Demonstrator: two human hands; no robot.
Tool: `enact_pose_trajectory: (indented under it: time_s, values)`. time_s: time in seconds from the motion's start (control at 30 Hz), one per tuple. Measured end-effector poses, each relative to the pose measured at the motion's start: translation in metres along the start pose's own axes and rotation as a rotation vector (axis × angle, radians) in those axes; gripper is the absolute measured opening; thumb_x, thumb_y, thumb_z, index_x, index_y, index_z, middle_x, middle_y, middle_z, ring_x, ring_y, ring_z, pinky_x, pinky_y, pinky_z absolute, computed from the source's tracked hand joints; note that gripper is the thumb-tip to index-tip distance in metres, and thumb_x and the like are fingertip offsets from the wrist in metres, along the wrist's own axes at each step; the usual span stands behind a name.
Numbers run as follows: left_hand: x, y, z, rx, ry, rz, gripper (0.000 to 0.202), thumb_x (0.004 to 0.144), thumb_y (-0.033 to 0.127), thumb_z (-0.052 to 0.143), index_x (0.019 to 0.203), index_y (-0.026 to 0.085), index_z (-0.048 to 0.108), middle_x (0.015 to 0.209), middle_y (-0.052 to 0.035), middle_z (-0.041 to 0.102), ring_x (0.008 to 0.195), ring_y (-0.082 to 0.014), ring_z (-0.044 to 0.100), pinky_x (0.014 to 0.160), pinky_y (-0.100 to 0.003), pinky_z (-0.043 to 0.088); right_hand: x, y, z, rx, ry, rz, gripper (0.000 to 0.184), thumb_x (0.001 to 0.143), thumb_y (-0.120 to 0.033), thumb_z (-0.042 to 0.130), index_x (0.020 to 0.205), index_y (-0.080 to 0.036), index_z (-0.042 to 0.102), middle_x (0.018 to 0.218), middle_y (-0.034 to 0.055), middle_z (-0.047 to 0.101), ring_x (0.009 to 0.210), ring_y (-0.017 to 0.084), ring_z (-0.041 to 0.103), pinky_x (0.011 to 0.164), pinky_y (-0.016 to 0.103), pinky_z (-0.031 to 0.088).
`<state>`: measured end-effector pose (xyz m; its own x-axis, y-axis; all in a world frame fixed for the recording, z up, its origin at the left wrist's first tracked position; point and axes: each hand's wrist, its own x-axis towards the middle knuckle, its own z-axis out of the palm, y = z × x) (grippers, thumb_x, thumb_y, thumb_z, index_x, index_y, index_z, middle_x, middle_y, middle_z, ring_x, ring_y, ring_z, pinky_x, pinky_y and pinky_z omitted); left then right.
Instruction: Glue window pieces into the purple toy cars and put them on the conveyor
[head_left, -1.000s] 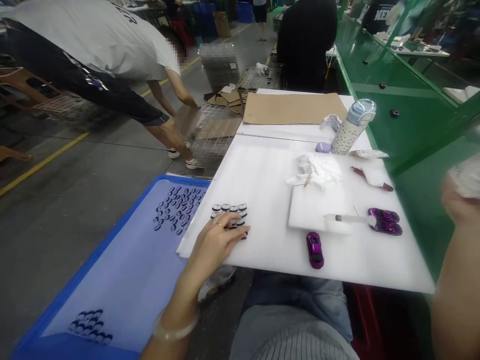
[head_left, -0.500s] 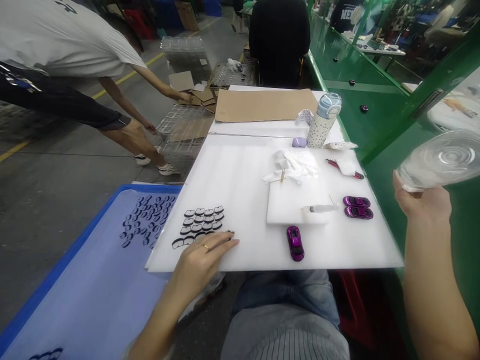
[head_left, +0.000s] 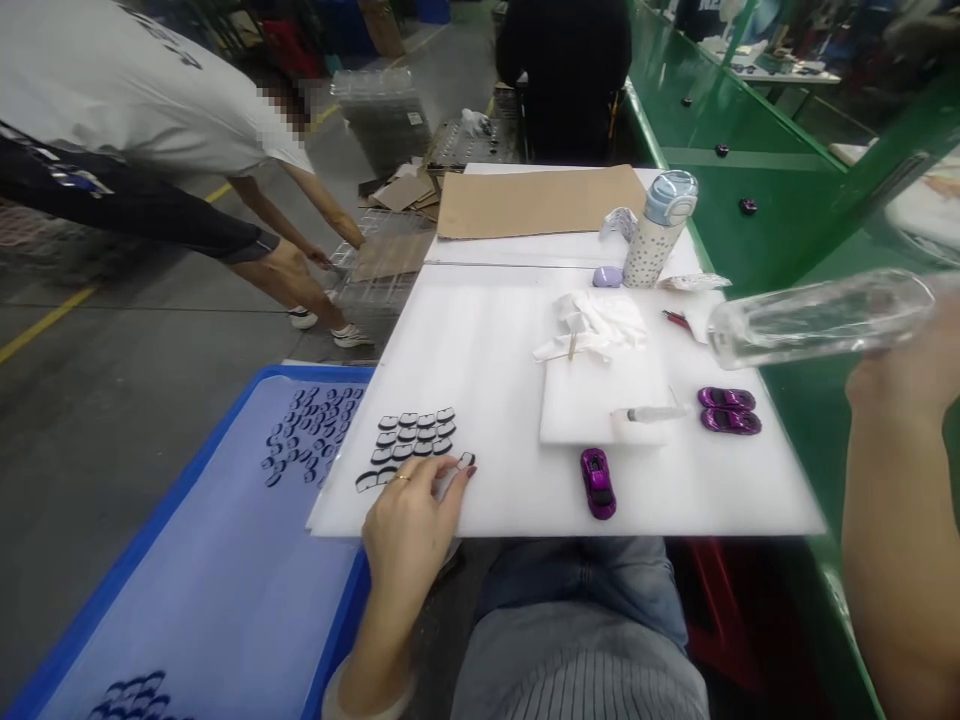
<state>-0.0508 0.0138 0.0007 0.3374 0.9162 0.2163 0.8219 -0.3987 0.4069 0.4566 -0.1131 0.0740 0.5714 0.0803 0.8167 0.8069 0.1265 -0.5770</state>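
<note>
My left hand [head_left: 411,527] rests at the front edge of the white foam board [head_left: 495,350], fingers lying forward and touching the nearest of several small black-rimmed clear parts [head_left: 412,436] set in rows. My right hand [head_left: 911,375] is raised at the far right, closed round a clear plastic bottle [head_left: 817,318] that lies tilted almost level. A purple toy car [head_left: 598,482] sits near the board's front edge. Two more purple cars [head_left: 729,410] lie to the right beside a syringe [head_left: 649,414] on a small white pad [head_left: 600,400].
A blue tray [head_left: 187,560] with more small parts stands at the left. White cloths [head_left: 596,325], a dotted flask [head_left: 658,240], a cardboard sheet [head_left: 536,200] and a green conveyor frame [head_left: 750,200] lie beyond. A person in a white shirt [head_left: 112,90] bends over at left; another sits ahead.
My right hand has tipped the clear bottle from end-on to nearly level. My left hand has slid slightly along the row of small parts. The person at left has shifted.
</note>
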Motion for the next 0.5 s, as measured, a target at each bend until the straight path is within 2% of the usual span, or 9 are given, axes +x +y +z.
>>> enact_pose_trajectory:
  time_s: [0.07, 0.17, 0.23, 0.3, 0.4, 0.5]
  values:
    - [0.005, 0.002, -0.003, 0.004, -0.062, -0.027, 0.030, 0.088, 0.048, 0.060, 0.087, 0.019, 0.069, 0.085, -0.0037, 0.067, 0.069, -0.0211, 0.061, 0.056, -0.030, 0.037, 0.009, -0.027, 0.012, -0.137, -0.054, -0.170, 0.043, 0.095, -0.056, 0.048, 0.104, -0.015, 0.055, 0.089, 0.0115, 0.057, 0.076, 0.018, 0.062, 0.072, 0.039, 0.051]
    - [0.013, 0.004, -0.003, 0.018, -0.094, -0.028, 0.035, 0.087, 0.052, 0.056, 0.083, 0.019, 0.067, 0.084, -0.0055, 0.066, 0.071, -0.0232, 0.061, 0.056, -0.031, 0.035, 0.007, -0.056, 0.033, -0.410, -0.287, -0.334, 0.049, 0.096, -0.054, 0.048, 0.117, -0.010, 0.054, 0.098, 0.0167, 0.063, 0.087, 0.020, 0.063, 0.079, 0.036, 0.048]
    - [0.016, 0.004, -0.003, 0.000, -0.110, -0.025, 0.036, 0.086, 0.052, 0.054, 0.081, 0.019, 0.067, 0.083, -0.0057, 0.066, 0.071, -0.0232, 0.061, 0.056, -0.031, 0.035, -0.003, -0.066, 0.046, -0.461, -0.473, -0.339, 0.048, 0.095, -0.054, 0.048, 0.120, -0.013, 0.052, 0.108, 0.0178, 0.065, 0.095, 0.021, 0.062, 0.082, 0.034, 0.047]
    - [0.019, 0.004, -0.004, -0.033, -0.105, -0.042, 0.036, 0.082, 0.054, 0.056, 0.076, 0.020, 0.067, 0.080, -0.0050, 0.066, 0.069, -0.0229, 0.061, 0.056, -0.032, 0.035, -0.012, -0.072, 0.057, -0.427, -0.592, -0.264, 0.044, 0.094, -0.053, 0.051, 0.117, -0.016, 0.051, 0.111, 0.0165, 0.066, 0.095, 0.019, 0.063, 0.079, 0.033, 0.048]
    - [0.020, 0.005, -0.006, -0.120, -0.045, -0.109, 0.031, 0.074, 0.052, 0.062, 0.070, 0.021, 0.066, 0.073, -0.0037, 0.066, 0.068, -0.0229, 0.061, 0.060, -0.034, 0.040, -0.012, -0.080, 0.065, -0.268, -0.549, -0.122, 0.031, 0.093, -0.048, 0.054, 0.098, -0.017, 0.056, 0.106, 0.0146, 0.070, 0.092, 0.017, 0.065, 0.078, 0.031, 0.049]
    - [0.015, 0.009, -0.007, -0.337, 0.029, -0.207, 0.030, 0.070, 0.049, 0.069, 0.076, 0.020, 0.069, 0.071, -0.0025, 0.067, 0.067, -0.0216, 0.062, 0.070, -0.038, 0.049, 0.007, -0.077, 0.054, -0.117, -0.307, -0.046, 0.022, 0.090, -0.033, 0.059, 0.076, -0.017, 0.054, 0.095, 0.0152, 0.070, 0.088, 0.018, 0.067, 0.083, 0.035, 0.050]
